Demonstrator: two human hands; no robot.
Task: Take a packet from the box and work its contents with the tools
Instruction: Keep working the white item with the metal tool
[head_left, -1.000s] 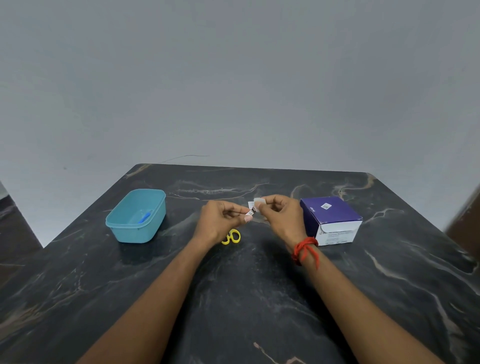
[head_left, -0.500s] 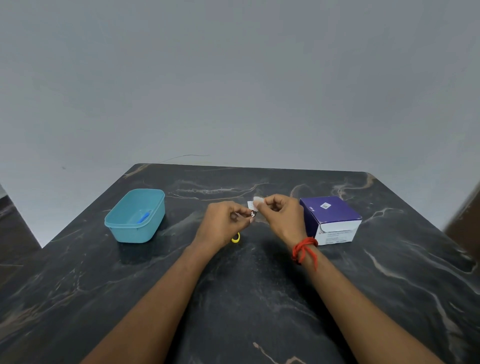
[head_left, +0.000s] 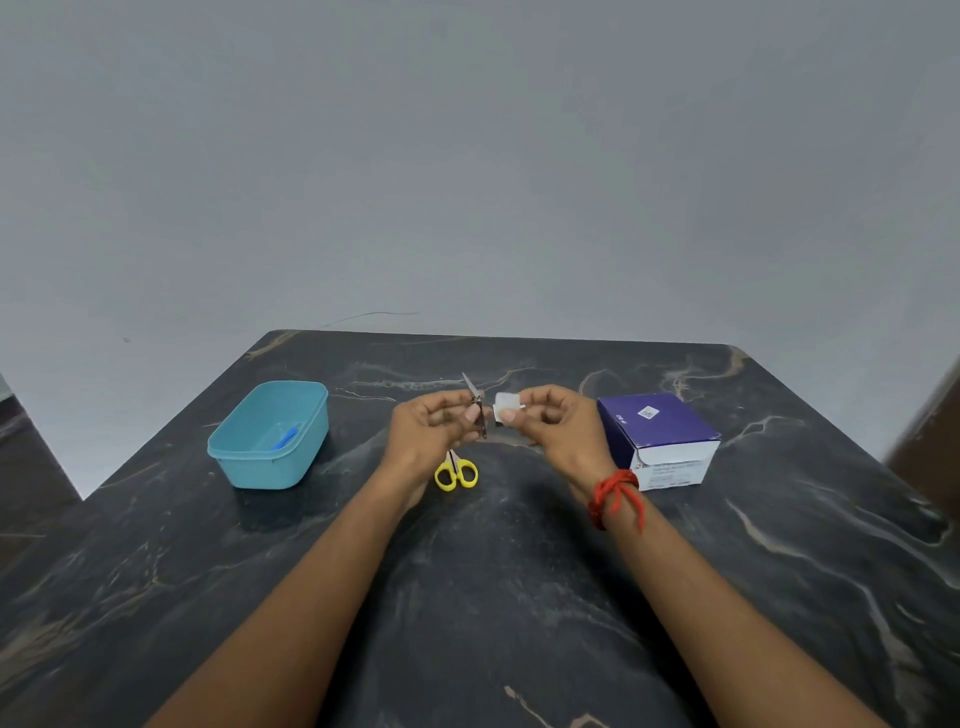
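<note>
Left hand (head_left: 434, 431) and right hand (head_left: 553, 428) are both raised above the middle of the dark marbled tabletop (head_left: 493, 613), with the forearms entering from the near edge. A red thread band (head_left: 615, 496) circles the right wrist.

Nearest tool: a pair of yellow-handled scissors (head_left: 456, 472) lying flat on the tabletop, below the left hand and to its near side. The long axis runs near-to-far, with the finger loops toward the person. The blades are hidden behind the left hand. The left hand is the closer of the two to the scissors; the right hand is further off to the side.

Left hand: fingers curled, thumb and fingertips pinching a thin grey wrapper strip (head_left: 479, 410), held roughly upright and seen nearly edge-on.

Right hand: thumb and fingers pinching a small white square pad (head_left: 506, 406).

Strip and pad sit just beside each other with a narrow gap between them, not touching. Judged from this, the packet is already open and its contents are out, in the right hand.

Next move, as a judgement: picking up the scissors requires one hand to be freed. The left hand is best placed, reaching down and back onto the loops.

Further out, level with the hands:
- A teal plastic tub (head_left: 260, 467) stands to the left, holding a small blue item (head_left: 285, 439).
- A purple-and-white cardboard box (head_left: 660, 431) stands just beside the right hand.

Beyond the far edge is a plain grey wall (head_left: 467, 156).
</note>
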